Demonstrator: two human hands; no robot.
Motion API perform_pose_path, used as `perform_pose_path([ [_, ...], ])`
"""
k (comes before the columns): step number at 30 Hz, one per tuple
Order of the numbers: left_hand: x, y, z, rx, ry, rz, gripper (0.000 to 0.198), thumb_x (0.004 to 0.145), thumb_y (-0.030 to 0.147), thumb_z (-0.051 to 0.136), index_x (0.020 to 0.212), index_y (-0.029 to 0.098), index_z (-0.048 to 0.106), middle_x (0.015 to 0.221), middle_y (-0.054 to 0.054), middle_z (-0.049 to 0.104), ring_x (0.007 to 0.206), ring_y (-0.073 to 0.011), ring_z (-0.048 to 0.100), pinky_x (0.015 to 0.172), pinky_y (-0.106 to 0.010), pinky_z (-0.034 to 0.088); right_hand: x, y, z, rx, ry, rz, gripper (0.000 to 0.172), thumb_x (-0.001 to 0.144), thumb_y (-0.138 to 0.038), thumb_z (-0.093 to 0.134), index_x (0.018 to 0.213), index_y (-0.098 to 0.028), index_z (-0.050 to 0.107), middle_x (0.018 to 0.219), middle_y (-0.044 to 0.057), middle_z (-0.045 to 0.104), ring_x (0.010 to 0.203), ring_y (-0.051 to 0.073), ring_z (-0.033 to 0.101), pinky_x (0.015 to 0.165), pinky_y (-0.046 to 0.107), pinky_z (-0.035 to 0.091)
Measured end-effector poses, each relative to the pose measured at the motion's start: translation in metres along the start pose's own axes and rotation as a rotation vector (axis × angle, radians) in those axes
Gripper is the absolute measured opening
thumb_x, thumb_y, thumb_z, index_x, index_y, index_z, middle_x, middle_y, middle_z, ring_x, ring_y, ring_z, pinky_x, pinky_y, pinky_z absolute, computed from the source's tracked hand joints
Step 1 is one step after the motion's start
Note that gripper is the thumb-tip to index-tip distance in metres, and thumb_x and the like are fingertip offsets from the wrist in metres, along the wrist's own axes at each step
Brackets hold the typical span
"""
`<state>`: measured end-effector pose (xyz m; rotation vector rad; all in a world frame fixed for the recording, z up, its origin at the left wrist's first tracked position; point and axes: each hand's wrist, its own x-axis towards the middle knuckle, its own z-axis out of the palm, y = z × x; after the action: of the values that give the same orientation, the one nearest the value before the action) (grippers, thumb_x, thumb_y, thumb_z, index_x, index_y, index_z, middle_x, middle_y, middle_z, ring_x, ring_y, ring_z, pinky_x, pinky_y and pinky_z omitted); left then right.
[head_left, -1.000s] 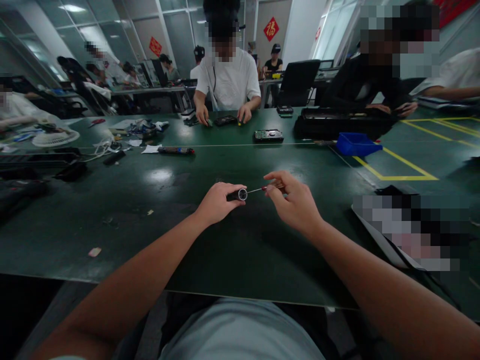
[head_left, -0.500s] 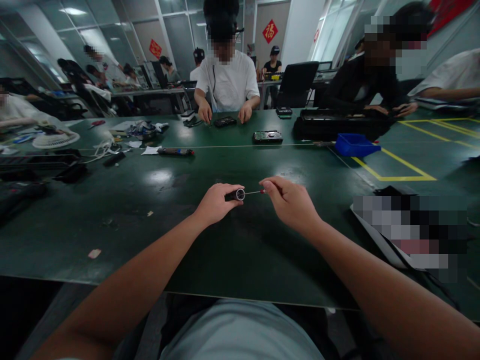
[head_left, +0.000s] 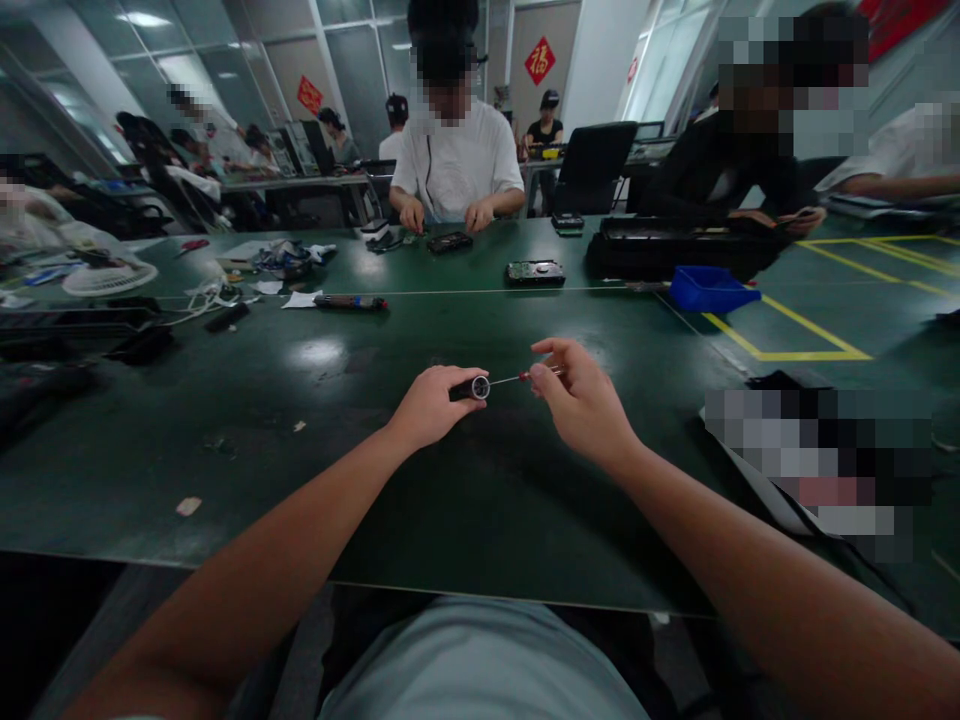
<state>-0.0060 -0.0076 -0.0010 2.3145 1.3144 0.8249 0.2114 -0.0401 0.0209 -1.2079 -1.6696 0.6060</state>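
Note:
My left hand [head_left: 427,408] is closed around a short black cylinder [head_left: 466,389], whose silver-rimmed round end faces me and to the right. Between thumb and fingers, my right hand [head_left: 581,395] grips a screwdriver [head_left: 523,376] with a red collar and a slim metal shaft. The shaft points left, its tip at the rim of the cylinder; whether it sits inside or only touches the edge I cannot tell. The index finger of my right hand is lifted off the handle. Both hands are above the green table [head_left: 480,520].
Across the table, a co-worker's hands [head_left: 480,214] are at a dark device [head_left: 450,243]. A circuit-board device [head_left: 535,272], a blue bin [head_left: 711,290] and a long black housing [head_left: 675,248] lie ahead. A pen-like tool [head_left: 351,303] and cables [head_left: 206,298] are left; a blurred-out flat item [head_left: 795,460] lies right.
The fingers of my right hand have opened slightly and shifted on the screwdriver handle, the index finger rising. My left hand stays put with the cylinder. The co-worker's hands have moved a little.

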Motion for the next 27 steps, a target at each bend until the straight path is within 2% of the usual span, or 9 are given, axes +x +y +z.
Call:
perform_pose_path([
  [3, 0.0, 0.0, 0.0, -0.007, 0.003, 0.002, 0.037, 0.082, 0.025, 0.075, 0.118, 0.025, 0.071, 0.112, -0.004, 0.074, 0.103, -0.0241, 0.065, 0.097, -0.044, 0.046, 0.002, 0.003, 0.004, 0.19, 0.011, 0.04, 0.019, 0.091, -0.037, 0.057, 0.096, -0.019, 0.062, 0.079, 0.003, 0.067, 0.072, 0.018, 0.063, 0.071, 0.035, 0.05],
  [6, -0.001, -0.002, 0.001, -0.031, 0.028, 0.042, 0.038, 0.083, 0.026, 0.075, 0.121, 0.025, 0.069, 0.114, -0.005, 0.073, 0.105, -0.0235, 0.064, 0.097, -0.043, 0.046, 0.005, 0.009, 0.007, 0.347, 0.042, 0.108, 0.023, 0.091, -0.043, 0.057, 0.091, -0.02, 0.063, 0.078, 0.003, 0.065, 0.071, 0.017, 0.063, 0.073, 0.037, 0.053],
  [8, 0.0, -0.003, 0.001, -0.039, 0.05, 0.095, 0.04, 0.083, 0.027, 0.075, 0.123, 0.025, 0.068, 0.118, -0.005, 0.072, 0.109, -0.0236, 0.064, 0.1, -0.045, 0.044, 0.01, 0.015, 0.006, 0.484, 0.079, 0.204, 0.026, 0.089, -0.047, 0.059, 0.089, -0.021, 0.061, 0.077, 0.002, 0.063, 0.07, 0.017, 0.062, 0.072, 0.038, 0.055],
  [11, 0.002, -0.004, 0.002, -0.018, 0.054, 0.135, 0.04, 0.084, 0.027, 0.075, 0.123, 0.027, 0.068, 0.123, -0.005, 0.071, 0.113, -0.0241, 0.062, 0.103, -0.047, 0.041, 0.015, 0.023, 0.003, 0.627, -0.006, 0.352, 0.028, 0.088, -0.05, 0.059, 0.083, -0.023, 0.057, 0.07, 0.001, 0.058, 0.061, 0.017, 0.057, 0.069, 0.039, 0.057],
  [12, 0.002, -0.004, 0.002, -0.008, 0.046, 0.126, 0.04, 0.084, 0.027, 0.075, 0.123, 0.027, 0.068, 0.122, -0.005, 0.071, 0.113, -0.0241, 0.062, 0.102, -0.047, 0.041, 0.017, 0.025, 0.003, 0.653, 0.01, 0.374, 0.027, 0.087, -0.049, 0.06, 0.082, -0.023, 0.057, 0.069, 0.0, 0.057, 0.059, 0.016, 0.056, 0.068, 0.039, 0.057],
  [15, 0.004, -0.003, 0.002, 0.012, 0.02, 0.08, 0.039, 0.084, 0.027, 0.074, 0.123, 0.027, 0.068, 0.119, -0.005, 0.072, 0.11, -0.0237, 0.063, 0.1, -0.045, 0.043, 0.017, 0.028, 0.004, 0.611, 0.092, 0.358, 0.024, 0.087, -0.046, 0.061, 0.084, -0.023, 0.058, 0.074, 0.001, 0.06, 0.063, 0.015, 0.057, 0.066, 0.035, 0.057],
  [19, 0.003, -0.001, 0.0, -0.008, 0.02, 0.044, 0.04, 0.084, 0.028, 0.074, 0.124, 0.027, 0.068, 0.116, -0.004, 0.073, 0.106, -0.0236, 0.064, 0.099, -0.044, 0.044, 0.012, 0.025, 0.007, 0.436, 0.14, 0.229, 0.024, 0.09, -0.046, 0.059, 0.088, -0.022, 0.06, 0.078, 0.002, 0.063, 0.068, 0.015, 0.06, 0.067, 0.033, 0.056],
  [23, 0.002, -0.001, 0.0, -0.018, 0.015, 0.046, 0.039, 0.084, 0.028, 0.074, 0.122, 0.026, 0.069, 0.118, -0.004, 0.072, 0.108, -0.0241, 0.063, 0.099, -0.044, 0.045, 0.008, 0.021, 0.008, 0.322, 0.143, 0.126, 0.024, 0.093, -0.044, 0.056, 0.092, -0.021, 0.061, 0.081, 0.002, 0.065, 0.07, 0.015, 0.061, 0.07, 0.034, 0.054],
  [27, 0.001, 0.0, 0.0, -0.009, 0.003, 0.049, 0.039, 0.083, 0.029, 0.075, 0.122, 0.026, 0.069, 0.118, -0.005, 0.072, 0.108, -0.024, 0.063, 0.099, -0.044, 0.044, 0.007, 0.02, 0.007, 0.284, 0.112, 0.101, 0.023, 0.094, -0.043, 0.055, 0.093, -0.02, 0.061, 0.078, 0.002, 0.065, 0.069, 0.015, 0.062, 0.07, 0.035, 0.053],
])
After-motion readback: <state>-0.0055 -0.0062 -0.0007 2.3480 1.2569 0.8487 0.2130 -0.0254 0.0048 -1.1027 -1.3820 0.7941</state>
